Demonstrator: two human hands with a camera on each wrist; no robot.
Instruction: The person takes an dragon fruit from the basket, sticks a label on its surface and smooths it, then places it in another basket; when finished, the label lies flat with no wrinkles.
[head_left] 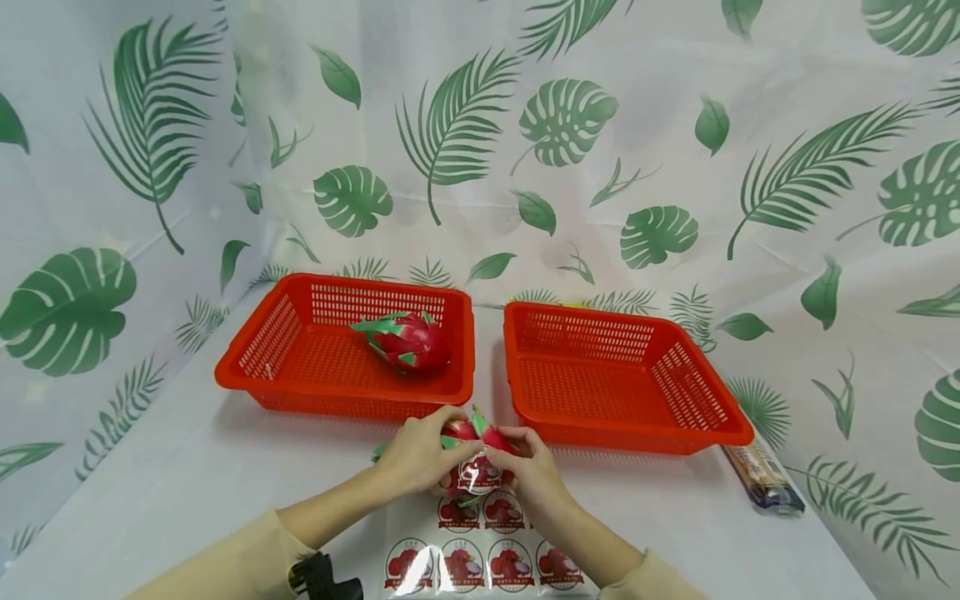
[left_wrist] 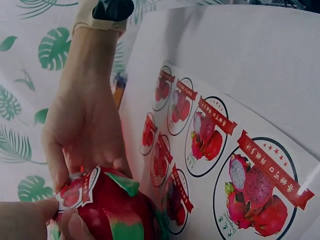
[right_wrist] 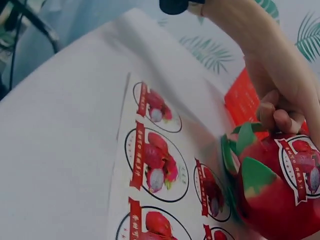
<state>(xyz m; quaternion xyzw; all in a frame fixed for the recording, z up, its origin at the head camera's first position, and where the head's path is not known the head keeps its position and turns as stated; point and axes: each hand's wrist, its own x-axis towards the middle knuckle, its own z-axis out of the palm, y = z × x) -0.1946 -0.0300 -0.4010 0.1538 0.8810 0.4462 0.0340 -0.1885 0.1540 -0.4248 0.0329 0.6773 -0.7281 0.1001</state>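
My left hand (head_left: 420, 450) grips a red dragon fruit (right_wrist: 280, 210) with green scales from the left, its thumb at the upper edge of a round label sticker (head_left: 478, 473). From the right, my right hand (head_left: 538, 477) holds the same fruit, its thumb close to the left thumb at the sticker. The sticker (left_wrist: 82, 192) carries a dragon fruit picture and a red banner and lies against the skin. Below the fruit, a sheet of matching stickers (head_left: 438, 543) lies on the table. Fingers partly hide the fruit in the head view.
A red plastic basket (head_left: 341, 392) at back left holds one dragon fruit (head_left: 412, 342). Another red basket (head_left: 600, 429) stands to its right, with no fruit visible inside. A wrapped packet (head_left: 761, 475) lies by its right corner. A leaf-patterned curtain (head_left: 465, 242) hangs behind the white table (head_left: 172, 500).
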